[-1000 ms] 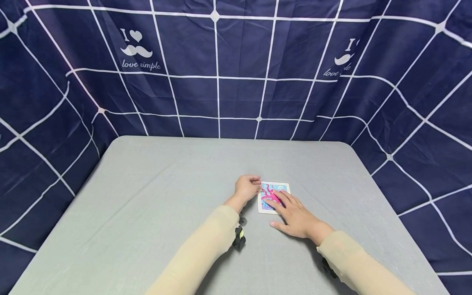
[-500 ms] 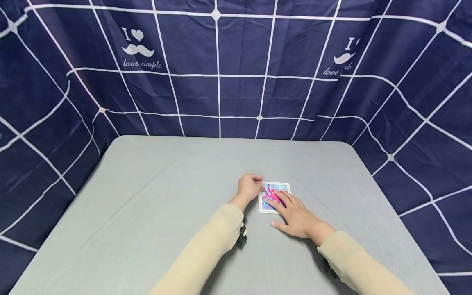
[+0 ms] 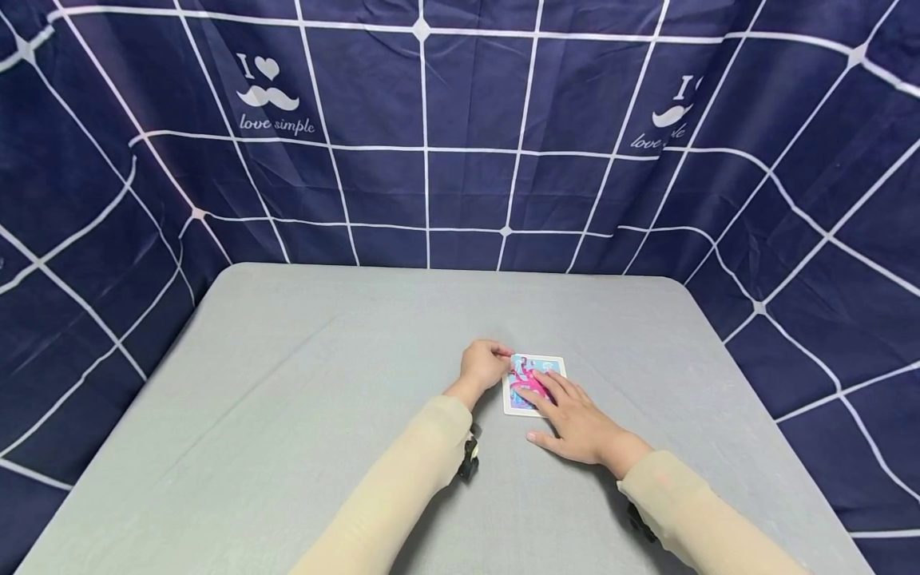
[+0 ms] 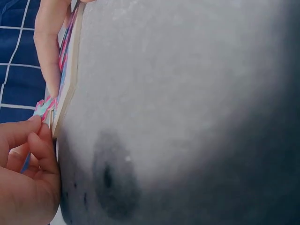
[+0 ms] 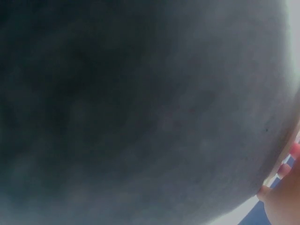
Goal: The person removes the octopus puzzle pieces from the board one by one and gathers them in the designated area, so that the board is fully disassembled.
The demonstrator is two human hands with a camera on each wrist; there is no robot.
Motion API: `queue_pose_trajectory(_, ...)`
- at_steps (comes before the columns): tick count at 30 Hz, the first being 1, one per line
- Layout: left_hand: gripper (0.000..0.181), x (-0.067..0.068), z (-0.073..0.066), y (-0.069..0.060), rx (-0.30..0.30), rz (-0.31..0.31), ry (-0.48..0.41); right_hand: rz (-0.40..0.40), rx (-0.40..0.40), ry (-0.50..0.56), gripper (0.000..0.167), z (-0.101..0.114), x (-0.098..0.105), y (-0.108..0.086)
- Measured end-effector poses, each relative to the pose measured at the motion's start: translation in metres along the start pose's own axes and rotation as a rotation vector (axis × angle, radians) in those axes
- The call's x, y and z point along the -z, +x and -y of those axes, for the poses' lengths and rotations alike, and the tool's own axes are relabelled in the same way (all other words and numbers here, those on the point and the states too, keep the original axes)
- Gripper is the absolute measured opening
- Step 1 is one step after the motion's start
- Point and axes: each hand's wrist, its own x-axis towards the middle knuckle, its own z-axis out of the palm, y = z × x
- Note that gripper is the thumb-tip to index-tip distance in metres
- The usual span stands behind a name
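A small flat puzzle board [image 3: 516, 406] with a white border and a pink octopus-like picture on blue lies on the table. My left hand [image 3: 483, 364] is at the board's upper left corner. In the left wrist view its thumb and fingertip pinch a small pink and pale-blue puzzle piece [image 4: 43, 108] at the board's edge. My right hand [image 3: 580, 425] rests with spread, straight fingers on the picture, covering its lower right part. Only a bit of the right hand [image 5: 287, 194] shows in the right wrist view, where the board is barely visible.
The grey table [image 3: 323, 383] has rounded far corners. A dark blue cloth [image 3: 467, 192] with white grid lines hangs behind it and at both sides. A black wrist device [image 3: 469, 459] sits under the left sleeve.
My left hand has shifted very slightly right and away at the board's left corner. The right hand and the board have stayed in place.
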Motion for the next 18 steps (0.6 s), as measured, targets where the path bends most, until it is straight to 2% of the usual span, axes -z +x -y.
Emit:
queue_pose_trajectory(5, 0.013, 0.003, 0.002, 0.002, 0.031, 0.032, -0.131, 0.010, -0.009, 0.010, 0.068, 0.000, 0.001, 0.000)
queue_pose_trajectory(11, 0.017, 0.011, 0.003, 0.003, 0.090, 0.105, -0.295, 0.027, -0.017, 0.010, 0.068, 0.001, 0.003, 0.000)
queue_pose_trajectory(15, 0.018, 0.017, 0.004, 0.003, 0.128, 0.145, -0.343, 0.026, -0.014, 0.010, 0.068, 0.001, 0.003, 0.001)
queue_pose_trajectory(18, 0.017, 0.022, 0.006, 0.005, 0.146, 0.167, -0.346, 0.020, -0.007, 0.012, 0.068, 0.000, 0.003, 0.001)
